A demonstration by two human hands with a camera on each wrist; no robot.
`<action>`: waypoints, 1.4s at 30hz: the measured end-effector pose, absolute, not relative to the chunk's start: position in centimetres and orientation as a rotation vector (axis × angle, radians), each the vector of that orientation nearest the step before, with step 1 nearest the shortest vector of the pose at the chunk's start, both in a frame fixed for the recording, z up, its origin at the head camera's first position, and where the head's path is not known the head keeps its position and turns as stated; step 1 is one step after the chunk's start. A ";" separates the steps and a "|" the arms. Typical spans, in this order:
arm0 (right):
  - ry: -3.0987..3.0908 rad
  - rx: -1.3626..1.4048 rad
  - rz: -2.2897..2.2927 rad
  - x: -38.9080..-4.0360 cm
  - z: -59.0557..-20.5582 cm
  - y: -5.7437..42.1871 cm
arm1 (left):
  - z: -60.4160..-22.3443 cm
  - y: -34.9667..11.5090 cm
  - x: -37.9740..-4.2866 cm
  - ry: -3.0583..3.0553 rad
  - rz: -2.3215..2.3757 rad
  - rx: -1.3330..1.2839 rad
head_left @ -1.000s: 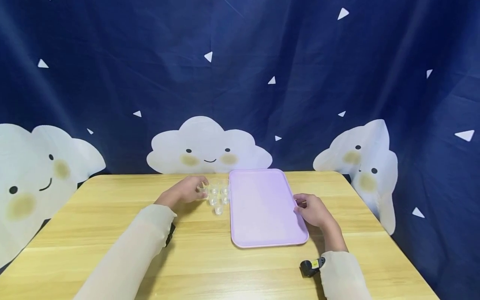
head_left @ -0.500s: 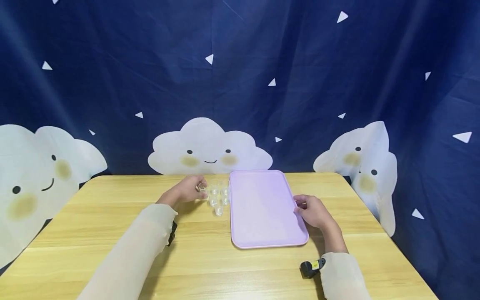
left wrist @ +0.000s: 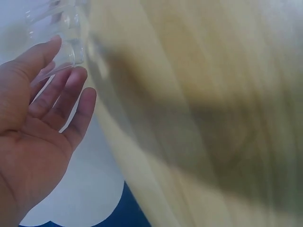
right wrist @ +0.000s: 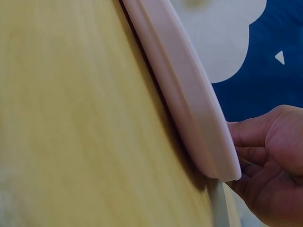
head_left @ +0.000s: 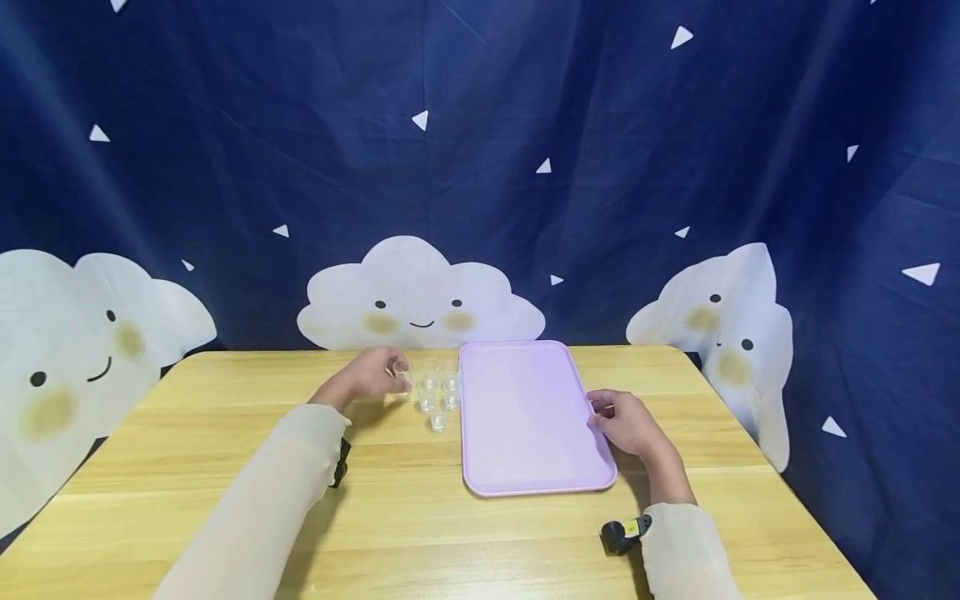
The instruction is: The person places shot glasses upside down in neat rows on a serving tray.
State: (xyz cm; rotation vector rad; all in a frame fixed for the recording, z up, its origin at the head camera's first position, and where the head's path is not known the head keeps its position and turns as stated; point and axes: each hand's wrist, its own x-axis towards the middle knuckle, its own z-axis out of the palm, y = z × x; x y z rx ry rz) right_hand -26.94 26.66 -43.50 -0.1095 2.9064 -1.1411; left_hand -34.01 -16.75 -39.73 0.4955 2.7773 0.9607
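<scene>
In the head view my left hand (head_left: 369, 375) holds a small clear shot glass (head_left: 403, 385) between thumb and fingers. The left wrist view has the thumb on one side of that glass (left wrist: 70, 54), with fingertips on the other. Several more clear shot glasses (head_left: 428, 396) stand upright in a close group just right of it. Beside them lies a flat lilac tray (head_left: 532, 417) with a raised rim. My right hand (head_left: 626, 421) grips the tray's right edge; in the right wrist view the thumb meets the rim and the other fingers curl at its side.
A light wood table (head_left: 390, 533) carries everything, its far edge against a dark blue curtain (head_left: 480, 167) with white clouds and triangles. A black wrist camera (head_left: 621, 536) sits by the right sleeve, and another dark one (head_left: 341, 465) by the left.
My left hand has shifted slightly to the left with its shot glass, widening the gap to the other glasses. The tray and my right hand stay in place.
</scene>
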 end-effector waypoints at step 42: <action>2.900 -0.082 -1.142 -26.6 -43.4 26.4 | -34.7 -8.3 -36.1 2.938 0.977 0.724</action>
